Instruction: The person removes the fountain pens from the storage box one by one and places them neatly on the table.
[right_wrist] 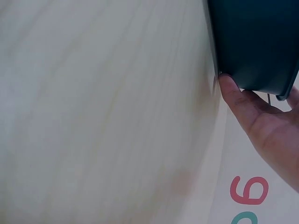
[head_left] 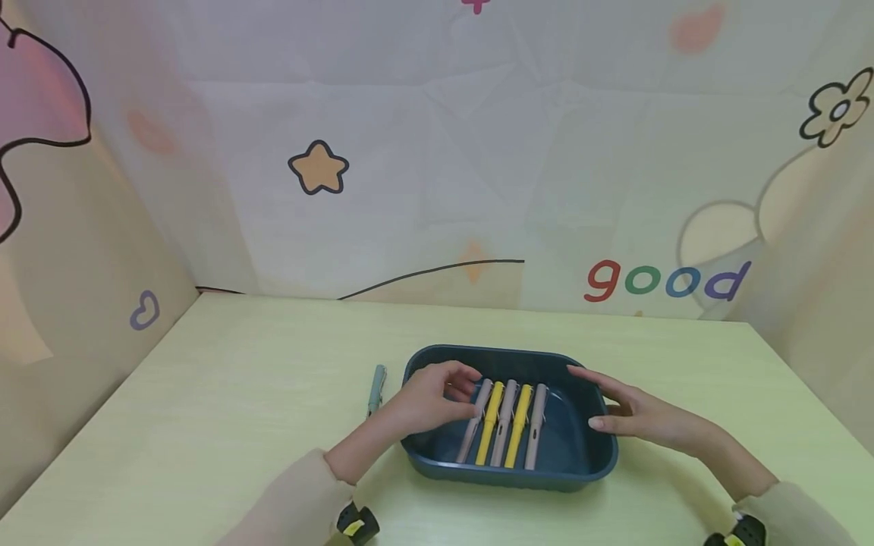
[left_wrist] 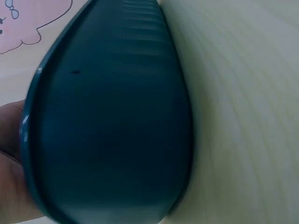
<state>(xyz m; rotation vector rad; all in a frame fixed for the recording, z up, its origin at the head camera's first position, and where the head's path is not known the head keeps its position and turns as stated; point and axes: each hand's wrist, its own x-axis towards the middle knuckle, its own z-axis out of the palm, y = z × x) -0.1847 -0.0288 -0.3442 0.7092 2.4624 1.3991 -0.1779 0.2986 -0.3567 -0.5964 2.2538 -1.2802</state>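
A dark blue plastic tray stands on the table; its outer wall fills much of the left wrist view. Inside lie three greyish pens and two yellow pens, side by side in alternating colours. The leftmost grey one leans a little. My left hand reaches over the tray's left side, thumb and fingers apart, its thumb tip at that leftmost pen; whether it touches is unclear. My right hand holds the tray's right end, thumb over the rim and other fingers against the outer wall.
A teal pen lies on the table left of the tray, partly hidden by my left forearm. The pale wooden table meets a printed cloth backdrop behind and at both sides.
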